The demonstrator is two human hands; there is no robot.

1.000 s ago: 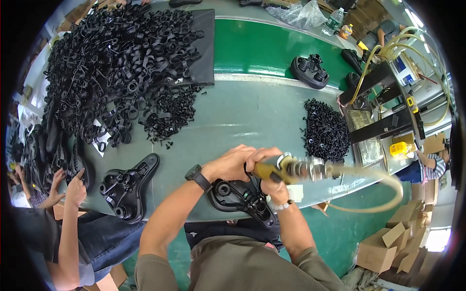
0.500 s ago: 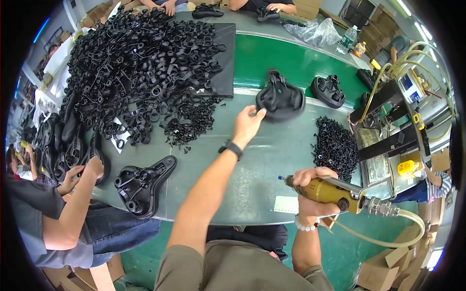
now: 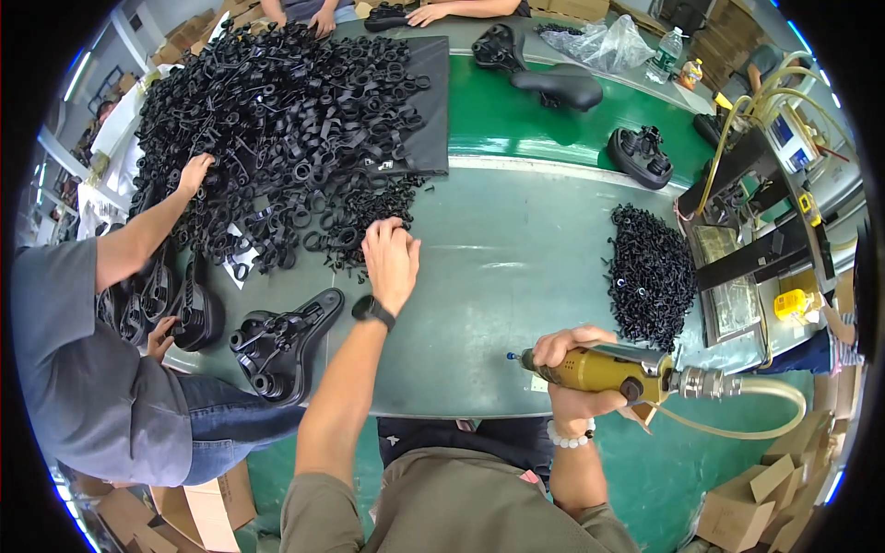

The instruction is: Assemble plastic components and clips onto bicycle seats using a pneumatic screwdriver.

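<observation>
My left hand (image 3: 391, 263) reaches to the near right edge of a small heap of black screws and little parts (image 3: 373, 205). Its fingers are stretched forward and slightly apart, and I make out nothing held in them. Gripped in my right hand (image 3: 579, 376) is a yellow air screwdriver (image 3: 590, 369), its bit pointing left above the table's front edge and a pale hose running off to the right. A black bicycle saddle (image 3: 277, 346), underside up, lies left of my left forearm. Another black saddle (image 3: 558, 86) is on the green belt.
A large heap of black clamps (image 3: 267, 120) covers the back left. Black screws (image 3: 651, 276) are piled at the right beside a dark metal stand (image 3: 765, 249). Another upturned saddle (image 3: 641, 157) rests on the belt (image 3: 516, 129). A co-worker (image 3: 101, 369) at left reaches into the clamps.
My left hand has let go of the saddle, now farther off on the belt, and moved left to the small heap. The screwdriver shifted slightly left. The co-worker's arm now reaches into the clamps.
</observation>
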